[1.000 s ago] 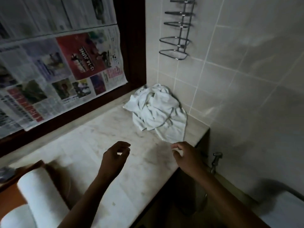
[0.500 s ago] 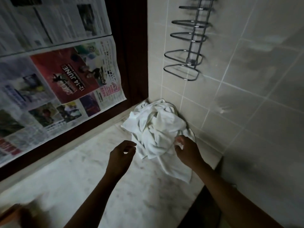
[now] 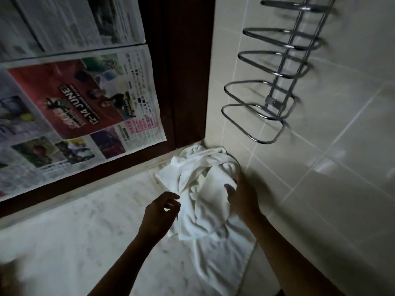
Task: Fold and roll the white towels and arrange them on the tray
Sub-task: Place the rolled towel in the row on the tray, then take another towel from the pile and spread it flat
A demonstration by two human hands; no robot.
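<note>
White towels (image 3: pixel 205 189) lie in one crumpled heap a little below the centre of the frame. They are pushed into the corner where the pale marble counter (image 3: pixel 85 231) meets the tiled wall (image 3: pixel 320 189), and one flat part of the cloth runs down toward the lower edge of the picture.

The left hand (image 3: pixel 159 214) comes up from the bottom centre and is just beside the left edge of the heap. Its fingers are loosely curled, thumb and forefinger are close together, and nothing is seen between them. The right hand (image 3: pixel 243 197) lies on the right side of the heap with the thumb spread away on the cloth. Its fingers are blurred, so I cannot tell if they grasp the towel.

Newspaper sheets (image 3: pixel 85 99) cover the upper left, beside a dark wooden frame (image 3: pixel 181 71). A chrome wire rack (image 3: pixel 270 102) hangs on the tiles in the upper right.
</note>
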